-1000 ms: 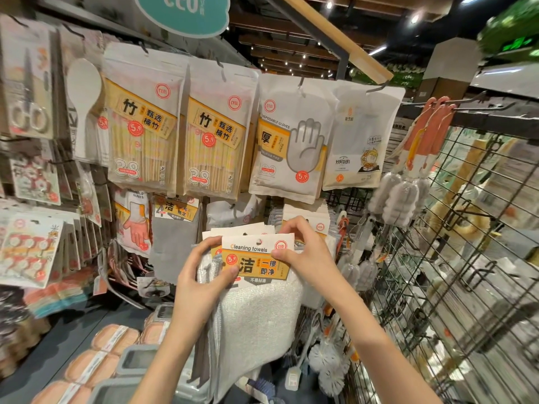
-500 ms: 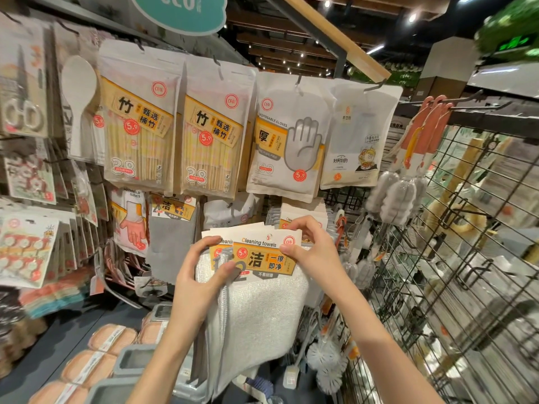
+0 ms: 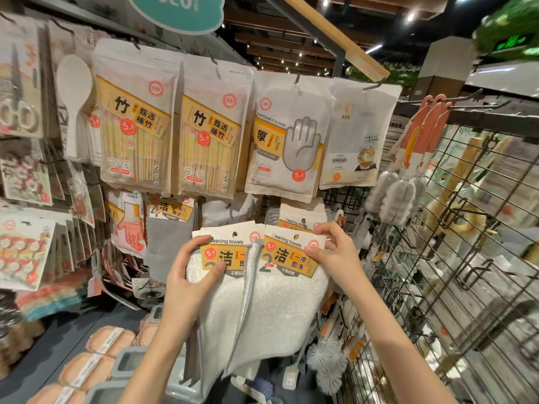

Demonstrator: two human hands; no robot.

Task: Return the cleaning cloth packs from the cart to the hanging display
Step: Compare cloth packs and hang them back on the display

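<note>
The left hand (image 3: 189, 275) is pinching the left cleaning towel pack (image 3: 224, 290) at its card header, thumb across the orange label. The right hand (image 3: 335, 252) is gripping the right cleaning towel pack (image 3: 288, 290) by its header's upper corner. Both packs are hanging lengthwise downward, headers up, facing the camera: stiff printed card above soft, nubbly white cloth. The right pack is overlapping the left one's edge, hiding part of its label. Behind them, more identical packs (image 3: 300, 221) are peeking out from the wire grid display (image 3: 437, 272); the hook itself is hidden.
</note>
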